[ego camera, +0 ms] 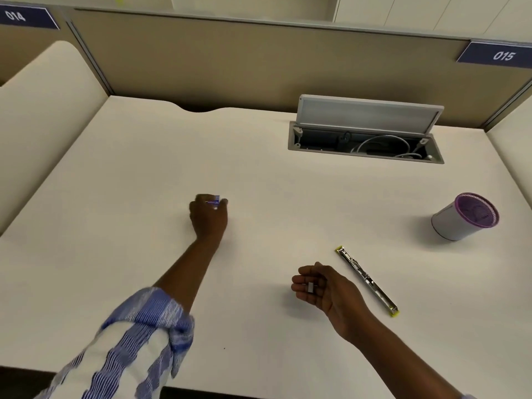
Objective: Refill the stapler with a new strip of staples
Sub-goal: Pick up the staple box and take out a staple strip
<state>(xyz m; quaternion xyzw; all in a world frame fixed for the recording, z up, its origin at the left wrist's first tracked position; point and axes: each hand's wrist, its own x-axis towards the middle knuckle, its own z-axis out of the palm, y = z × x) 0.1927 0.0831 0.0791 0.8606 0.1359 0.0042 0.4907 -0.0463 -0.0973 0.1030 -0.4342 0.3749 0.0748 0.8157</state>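
Observation:
The stapler [367, 280] lies opened out flat on the white desk, a long metal rail with yellow-green ends, right of centre. Just left of it, my right hand [322, 286] is palm up with fingers curled, and a short grey strip of staples [310, 286] rests on them. Farther away at mid-desk, my left hand [208, 216] grips a small blue-and-white staple box [214, 200] against the desk. Most of the box is hidden by my fingers.
A white cylindrical cup with a purple rim [465, 217] stands at the right. An open cable hatch [365, 145] with its lid raised sits at the back right. Beige partition walls [230, 59] close off the back and sides of the desk.

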